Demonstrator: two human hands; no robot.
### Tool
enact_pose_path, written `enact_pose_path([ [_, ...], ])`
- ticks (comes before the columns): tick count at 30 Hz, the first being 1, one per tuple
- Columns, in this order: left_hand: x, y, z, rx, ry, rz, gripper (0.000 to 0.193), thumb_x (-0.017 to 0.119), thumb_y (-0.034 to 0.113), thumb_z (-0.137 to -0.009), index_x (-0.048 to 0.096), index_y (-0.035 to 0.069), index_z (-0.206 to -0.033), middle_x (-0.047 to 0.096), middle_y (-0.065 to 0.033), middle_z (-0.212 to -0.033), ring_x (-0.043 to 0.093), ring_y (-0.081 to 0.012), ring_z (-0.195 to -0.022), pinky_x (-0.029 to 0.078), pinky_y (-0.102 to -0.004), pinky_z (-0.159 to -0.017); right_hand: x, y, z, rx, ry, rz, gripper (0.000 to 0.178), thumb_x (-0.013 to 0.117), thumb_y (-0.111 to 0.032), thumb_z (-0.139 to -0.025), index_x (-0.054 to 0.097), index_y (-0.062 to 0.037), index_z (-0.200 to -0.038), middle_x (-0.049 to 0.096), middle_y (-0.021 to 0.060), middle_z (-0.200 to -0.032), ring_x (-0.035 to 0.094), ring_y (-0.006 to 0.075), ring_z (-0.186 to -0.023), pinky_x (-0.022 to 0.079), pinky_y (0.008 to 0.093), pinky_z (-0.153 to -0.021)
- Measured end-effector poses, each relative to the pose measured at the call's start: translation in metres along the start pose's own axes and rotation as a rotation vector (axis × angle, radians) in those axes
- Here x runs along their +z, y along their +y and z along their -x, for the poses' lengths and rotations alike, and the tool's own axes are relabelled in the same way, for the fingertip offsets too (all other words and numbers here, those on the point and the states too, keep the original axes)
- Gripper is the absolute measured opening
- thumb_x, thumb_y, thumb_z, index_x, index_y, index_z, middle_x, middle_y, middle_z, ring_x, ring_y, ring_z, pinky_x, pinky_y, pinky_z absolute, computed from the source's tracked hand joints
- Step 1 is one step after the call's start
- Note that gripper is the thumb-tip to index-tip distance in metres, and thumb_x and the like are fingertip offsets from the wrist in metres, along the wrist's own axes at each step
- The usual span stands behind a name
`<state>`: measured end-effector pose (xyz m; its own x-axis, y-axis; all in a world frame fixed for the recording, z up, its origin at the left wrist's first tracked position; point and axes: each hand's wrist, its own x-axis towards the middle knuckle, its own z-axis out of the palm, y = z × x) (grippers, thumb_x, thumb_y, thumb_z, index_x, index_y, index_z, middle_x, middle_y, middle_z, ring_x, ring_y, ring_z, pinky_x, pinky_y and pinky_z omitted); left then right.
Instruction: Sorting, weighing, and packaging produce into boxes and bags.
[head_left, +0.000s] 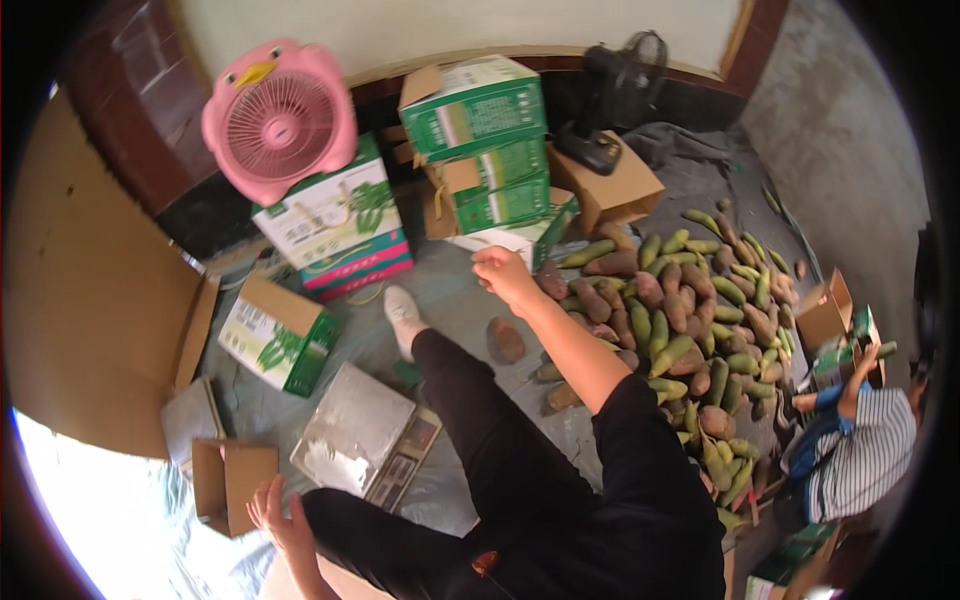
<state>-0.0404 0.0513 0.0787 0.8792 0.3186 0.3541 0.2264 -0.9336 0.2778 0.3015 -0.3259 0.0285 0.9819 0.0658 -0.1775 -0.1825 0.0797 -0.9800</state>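
Note:
My right arm reaches forward over the grey floor sheeting point(440, 275). My right hand point(505, 277) has its fingers curled together in front of the stacked green-and-white cartons point(490, 120); whatever it may hold does not show. At lower left, my left hand point(282, 518) is open with its fingers apart, beside my knee and a small open cardboard box point(250, 480). Between my hands lies a flat scale with a metal plate point(350, 425). Right of my legs spreads a heap of green radishes point(672, 352) and reddish-brown roots like sweet potatoes point(612, 263). One brown root point(507, 340) lies apart.
A pink bird-shaped fan point(280, 125) stands on cartons point(340, 220) at far left. A black fan point(590, 145) sits on a brown box point(615, 190) behind the heap. Another carton point(280, 335) lies near the scale. At far right, a person in a striped shirt point(865, 465) sits by boxes.

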Motion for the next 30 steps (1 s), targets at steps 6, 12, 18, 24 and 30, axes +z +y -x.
enact_pose_path([
  [6,0.04,0.046,-0.035,0.02,-0.314,0.034,0.038,0.067,0.01,-0.069,0.061,0.01,-0.106,0.056,-0.005,-0.107,0.049,-0.0268,-0.11,0.019,-0.0536,-0.105,-0.012,-0.025,-0.058,-0.49,0.192,0.403,0.024,0.061,-0.01,-0.076,0.058,-0.0022,-0.099,0.061,0.0117,-0.083,0.06,0.0269,-0.076,0.048,0.0344,-0.067],
  [12,0.054,0.042,-0.044,0.049,-0.341,-0.053,0.036,0.067,0.011,-0.07,0.061,0.008,-0.106,0.057,-0.0081,-0.108,0.05,-0.0287,-0.108,0.023,-0.051,-0.104,0.026,-0.09,-0.094,-0.674,0.347,0.68,0.037,0.07,-0.013,-0.07,0.056,-0.0057,-0.104,0.054,0.0157,-0.105,0.051,0.0333,-0.1,0.043,0.0407,-0.083],
  [18,0.056,0.038,-0.054,0.064,-0.33,-0.027,0.034,0.066,0.011,-0.071,0.061,0.006,-0.105,0.057,-0.0104,-0.106,0.051,-0.0296,-0.104,0.024,-0.05,-0.103,0.083,-0.142,-0.134,-0.828,0.506,0.86,0.06,0.076,-0.018,-0.066,0.048,-0.0094,-0.119,0.041,0.0158,-0.123,0.04,0.0335,-0.115,0.039,0.0465,-0.089],
  [24,0.048,0.048,-0.07,0.102,-0.371,-0.084,0.031,0.065,0.019,-0.077,0.064,0.007,-0.106,0.062,-0.016,-0.105,0.053,-0.0339,-0.102,0.034,-0.0489,-0.093,0.123,-0.158,-0.175,-0.862,0.545,1.127,0.067,0.073,-0.033,-0.07,0.044,-0.0133,-0.127,0.036,0.0132,-0.134,0.031,0.0321,-0.125,0.031,0.0585,-0.094],
  [30,0.052,0.046,-0.074,0.078,-0.402,-0.051,0.033,0.063,0.022,-0.079,0.063,0.008,-0.108,0.062,-0.0155,-0.101,0.053,-0.0356,-0.099,0.034,-0.0503,-0.093,0.125,-0.132,-0.217,-0.718,0.672,1.376,0.074,0.073,-0.041,-0.068,0.042,-0.0138,-0.13,0.039,0.0113,-0.131,0.028,0.0293,-0.128,0.025,0.0673,-0.096],
])
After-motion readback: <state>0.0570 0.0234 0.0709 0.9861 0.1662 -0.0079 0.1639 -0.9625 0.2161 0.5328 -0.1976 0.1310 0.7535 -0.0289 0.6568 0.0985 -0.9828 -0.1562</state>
